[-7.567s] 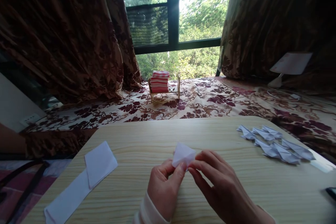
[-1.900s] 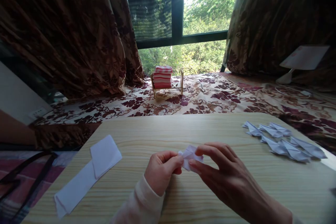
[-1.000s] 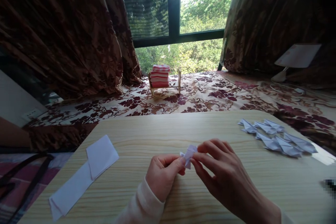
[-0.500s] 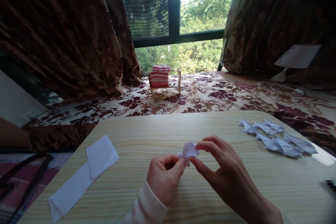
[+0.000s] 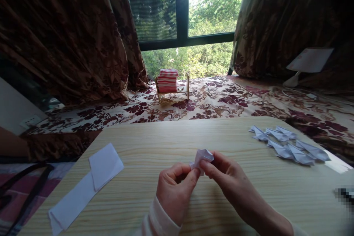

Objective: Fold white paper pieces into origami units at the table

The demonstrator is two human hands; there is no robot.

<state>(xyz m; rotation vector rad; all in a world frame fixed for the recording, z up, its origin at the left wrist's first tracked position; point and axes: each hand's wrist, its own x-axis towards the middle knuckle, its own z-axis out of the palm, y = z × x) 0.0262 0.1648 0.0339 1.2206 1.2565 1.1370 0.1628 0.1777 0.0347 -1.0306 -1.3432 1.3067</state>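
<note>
A small piece of folded white paper [image 5: 204,156] is held up over the middle of the wooden table. My left hand [image 5: 178,188] pinches its lower left part between thumb and forefinger. From the other side my right hand [image 5: 231,177] grips it, thumb pressed on the near face and fingers behind. Several finished-looking folded paper pieces [image 5: 282,149] lie in a cluster at the table's right. At the left rest a squarish stack of white paper [image 5: 106,166] and a long white paper strip [image 5: 73,201], the stack overlapping the strip's upper end.
The pale wooden table [image 5: 155,136] ends before a flower-patterned cloth surface [image 5: 207,107]. On it stand a little wooden rack [image 5: 173,92] with folded pink-striped cloths [image 5: 167,80] and a white lamp [image 5: 309,61]. A blurred dark object [image 5: 345,194] is at the right edge.
My right thumb has moved up onto the near face of the folded paper, and the fingers have closed behind it. The view has shifted slightly. My left hand keeps its pinch.
</note>
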